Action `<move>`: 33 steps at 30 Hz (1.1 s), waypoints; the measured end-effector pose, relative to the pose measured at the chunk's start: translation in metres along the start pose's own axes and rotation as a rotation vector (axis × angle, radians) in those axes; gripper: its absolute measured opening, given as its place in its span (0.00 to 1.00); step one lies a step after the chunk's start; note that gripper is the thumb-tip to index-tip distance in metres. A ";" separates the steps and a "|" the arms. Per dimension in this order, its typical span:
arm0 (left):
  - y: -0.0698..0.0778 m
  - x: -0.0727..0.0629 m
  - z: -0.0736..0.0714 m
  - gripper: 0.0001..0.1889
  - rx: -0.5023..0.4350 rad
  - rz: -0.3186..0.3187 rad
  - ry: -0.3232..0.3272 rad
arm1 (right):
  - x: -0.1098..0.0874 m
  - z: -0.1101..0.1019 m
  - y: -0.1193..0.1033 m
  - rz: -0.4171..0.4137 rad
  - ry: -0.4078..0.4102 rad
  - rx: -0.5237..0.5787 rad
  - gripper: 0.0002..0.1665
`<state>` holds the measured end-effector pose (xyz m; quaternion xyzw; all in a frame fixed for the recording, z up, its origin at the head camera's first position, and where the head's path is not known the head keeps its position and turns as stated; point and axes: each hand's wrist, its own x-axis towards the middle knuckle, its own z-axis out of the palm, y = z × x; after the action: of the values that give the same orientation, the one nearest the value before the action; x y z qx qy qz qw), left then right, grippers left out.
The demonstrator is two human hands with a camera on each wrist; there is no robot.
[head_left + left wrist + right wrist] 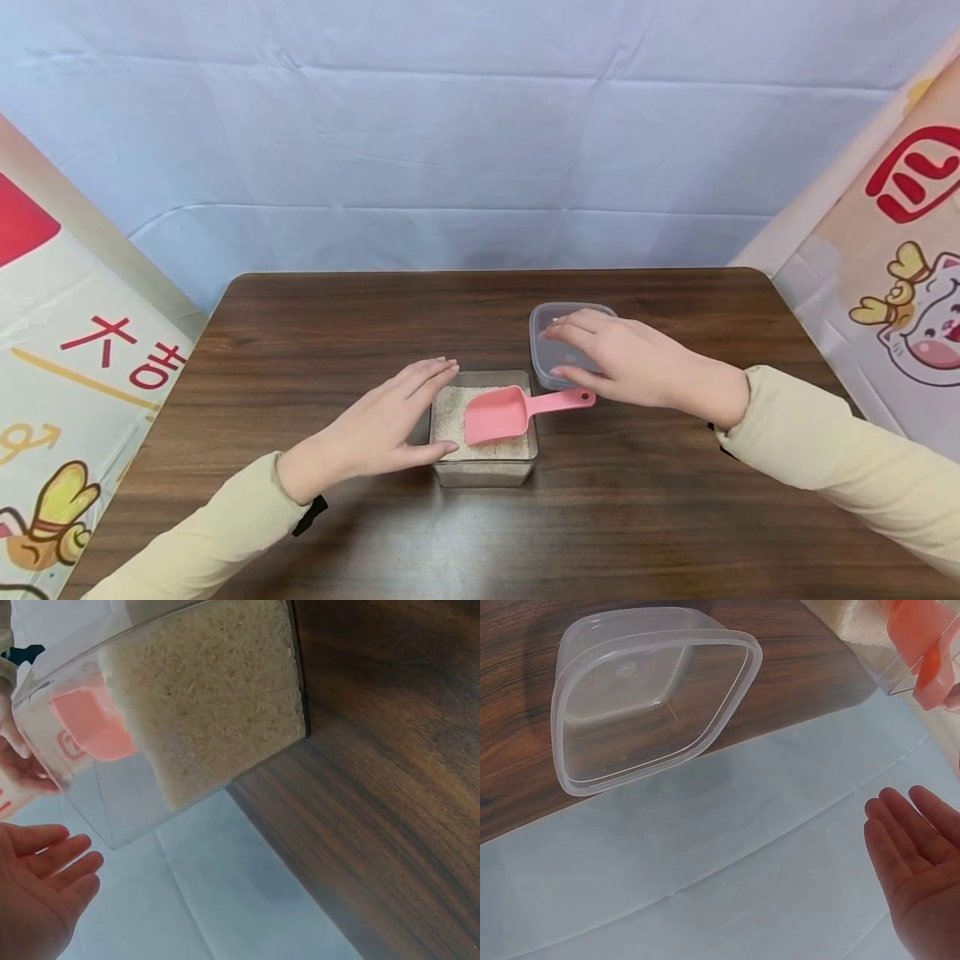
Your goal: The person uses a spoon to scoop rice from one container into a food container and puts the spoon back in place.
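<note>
A clear square container of rice (217,690) stands on the table, with a pink scoop (497,414) lying on the rice and its handle jutting over the right rim. Beside the container's left edge is my left hand (378,423), fingers extended, holding nothing; the left wrist view shows it apart from the wall. My right hand (626,354) hovers over a clear plastic tub (656,712), fingers relaxed and bare of any object. That tub sits behind and to the right of the rice, its inside bare. In the head view the right hand hides part of its rim.
Both containers stand on a dark wooden table (337,325) with rounded far corners. A pale cloth (450,150) hangs behind it. Printed sheets (97,367) with red characters and cartoons flank the left and right sides.
</note>
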<state>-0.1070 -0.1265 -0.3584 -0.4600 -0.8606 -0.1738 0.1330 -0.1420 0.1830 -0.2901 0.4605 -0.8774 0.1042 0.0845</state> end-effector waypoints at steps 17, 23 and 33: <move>0.002 -0.002 0.004 0.42 -0.027 -0.032 -0.057 | -0.001 -0.001 -0.005 0.034 -0.048 -0.007 0.24; 0.003 -0.003 0.005 0.44 -0.029 -0.045 -0.073 | -0.001 0.001 -0.007 0.038 -0.053 -0.018 0.25; 0.001 -0.004 0.011 0.45 0.004 -0.020 -0.041 | -0.002 0.003 -0.012 0.027 -0.055 -0.003 0.23</move>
<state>-0.1044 -0.1244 -0.3696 -0.4546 -0.8680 -0.1637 0.1146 -0.1315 0.1772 -0.2922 0.4510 -0.8858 0.0915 0.0596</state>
